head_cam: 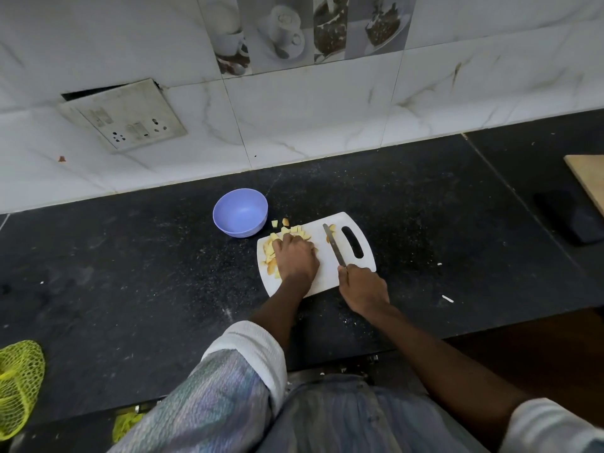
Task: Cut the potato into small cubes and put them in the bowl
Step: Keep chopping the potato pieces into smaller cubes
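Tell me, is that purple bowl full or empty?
Empty. The bowl shows only its bare purple inside; the potato cubes are on the cutting board.

Bare counter (130, 256) left of bowl (240, 212); bowl beside board (323, 273).

I see both forearms bare, the left hand (295, 258) and right hand (364, 289) without gloves or rings. The left sleeve (228, 390) is a shimmery grey-blue weave, rolled back to a white cuff (258, 351). The right sleeve (552, 426) shows pale white-grey. A faded blue garment (343, 416) covers my front.
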